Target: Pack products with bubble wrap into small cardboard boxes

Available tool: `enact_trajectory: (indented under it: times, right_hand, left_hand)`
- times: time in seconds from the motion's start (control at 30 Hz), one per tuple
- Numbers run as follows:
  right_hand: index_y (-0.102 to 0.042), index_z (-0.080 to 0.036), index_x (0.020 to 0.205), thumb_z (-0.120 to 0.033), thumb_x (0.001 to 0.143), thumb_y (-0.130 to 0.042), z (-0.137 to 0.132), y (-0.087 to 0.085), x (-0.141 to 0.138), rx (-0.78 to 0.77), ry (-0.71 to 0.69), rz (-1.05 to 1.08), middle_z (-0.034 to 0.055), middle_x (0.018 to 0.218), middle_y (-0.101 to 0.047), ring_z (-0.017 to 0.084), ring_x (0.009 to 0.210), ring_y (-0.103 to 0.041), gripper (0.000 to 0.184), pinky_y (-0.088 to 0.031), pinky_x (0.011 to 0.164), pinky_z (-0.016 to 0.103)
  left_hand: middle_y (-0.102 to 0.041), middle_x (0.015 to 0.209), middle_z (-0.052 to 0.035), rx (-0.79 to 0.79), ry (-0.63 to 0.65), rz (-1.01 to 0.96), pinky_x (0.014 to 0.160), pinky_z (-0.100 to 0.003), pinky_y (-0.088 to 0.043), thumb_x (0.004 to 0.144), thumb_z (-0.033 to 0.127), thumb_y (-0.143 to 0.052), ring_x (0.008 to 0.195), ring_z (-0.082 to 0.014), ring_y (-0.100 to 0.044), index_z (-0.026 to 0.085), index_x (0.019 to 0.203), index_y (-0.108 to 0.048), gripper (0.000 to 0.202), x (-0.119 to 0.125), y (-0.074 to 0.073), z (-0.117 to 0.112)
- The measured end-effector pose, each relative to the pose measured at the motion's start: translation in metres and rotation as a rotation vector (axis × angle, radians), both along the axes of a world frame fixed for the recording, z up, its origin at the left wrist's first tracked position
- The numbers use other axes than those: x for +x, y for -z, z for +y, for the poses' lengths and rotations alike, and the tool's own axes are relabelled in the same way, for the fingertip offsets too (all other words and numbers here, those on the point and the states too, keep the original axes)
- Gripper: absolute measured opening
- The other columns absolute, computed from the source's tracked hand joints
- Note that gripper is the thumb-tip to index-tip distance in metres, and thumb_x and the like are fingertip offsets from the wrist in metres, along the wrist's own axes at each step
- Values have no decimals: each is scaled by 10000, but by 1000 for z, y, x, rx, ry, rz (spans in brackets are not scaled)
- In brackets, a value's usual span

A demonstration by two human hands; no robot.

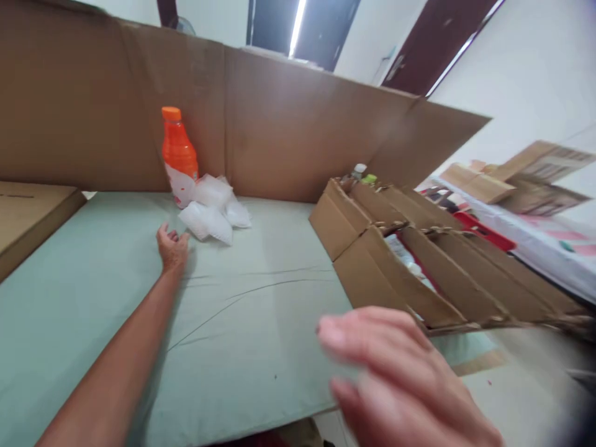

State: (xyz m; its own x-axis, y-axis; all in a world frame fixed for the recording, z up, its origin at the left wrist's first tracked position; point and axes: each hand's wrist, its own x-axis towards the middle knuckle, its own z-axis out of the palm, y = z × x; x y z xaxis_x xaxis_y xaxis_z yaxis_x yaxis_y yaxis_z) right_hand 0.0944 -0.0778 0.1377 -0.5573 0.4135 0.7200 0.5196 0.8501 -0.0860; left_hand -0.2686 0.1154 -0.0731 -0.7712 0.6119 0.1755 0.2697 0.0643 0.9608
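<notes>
My left hand (pixel 173 249) curls loosely, empty, near white bags (pixel 208 220) and a bottle (pixel 179 152), perhaps grouped for reach; my right hand (pixel 395 363) spreads.

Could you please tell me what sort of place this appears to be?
Probably a makeshift indoor workspace: a table with a pale green cover, a tall cardboard screen along its far side, and open cardboard boxes to the right.
</notes>
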Motion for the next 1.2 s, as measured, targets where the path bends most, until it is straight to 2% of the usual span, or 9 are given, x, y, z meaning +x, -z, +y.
enact_trajectory:
  times: [0.2,0.37,0.47,0.57,0.67,0.87,0.97,1.1,1.2]
  right_hand:
    - [-481,-134,1403,-406,917,-579,19,24,122,98,764,-296,221,1296,-636,381,1169,-613,565,-461,929,510]
    - [-614,-151,1220,-394,883,-552,46,46,177,-17,962,-331,139,1020,-754,308,806,-698,420,-466,686,398]
    - [-683,-205,1118,-413,855,-574,63,45,171,-122,1046,-287,64,745,-754,256,565,-628,354,-378,546,339]
    - [-725,-240,861,-343,872,-551,66,45,153,-119,865,-298,56,749,-754,240,656,-655,203,-381,600,335]
    - [-711,-221,830,-259,903,-540,54,43,132,-42,584,-268,53,848,-759,221,786,-670,190,-402,731,347]
    - [-668,-225,861,-72,907,-500,5,26,73,-41,121,-282,11,783,-709,170,726,-594,231,-395,798,362]
    - [-666,-252,934,-146,911,-571,-14,20,58,-104,-46,-215,18,820,-711,190,768,-615,144,-435,854,405]
    - [-662,-291,1130,-326,875,-681,-21,39,84,-205,91,157,89,1102,-712,294,1051,-648,259,-487,932,487]
    - [-661,-273,1198,-365,916,-596,-22,79,113,-418,299,345,105,1184,-708,304,1094,-667,304,-552,897,448]
  left_hand:
    - [-561,1267,-224,-60,222,114,1037,-621,-437,686,294,-630,1207,-371,-572,112,1330,-470,688,26,-3,-66]
    - [-681,1234,-132,-67,517,407,1148,-613,-316,673,257,-643,1247,-367,-571,229,1015,-717,351,89,3,-162]
    - [-616,1390,-109,-93,745,755,1138,-617,-339,795,255,-593,1316,-339,-533,278,1202,-685,418,126,12,-215]
    - [-541,1476,-86,-97,869,892,1138,-597,-369,833,250,-581,1366,-322,-492,304,1290,-637,463,142,17,-250]
    - [-575,1440,-96,-109,895,731,1088,-553,-455,841,290,-581,1329,-319,-537,295,1255,-665,423,140,11,-268]
    - [-588,1408,-148,-177,676,295,1006,-491,-533,862,432,-559,1262,-322,-594,223,1341,-591,524,122,-19,-282]
    - [-573,1412,-160,-169,588,193,1044,-516,-494,824,470,-619,1241,-324,-600,213,1445,-460,691,116,-28,-291]
    - [-515,1474,-143,-176,569,125,1064,-526,-469,804,467,-658,1293,-332,-552,266,1489,-385,765,109,-31,-299]
    - [-516,1472,-140,-185,560,76,1044,-521,-487,781,449,-678,1274,-336,-567,269,1488,-387,785,109,-32,-288]
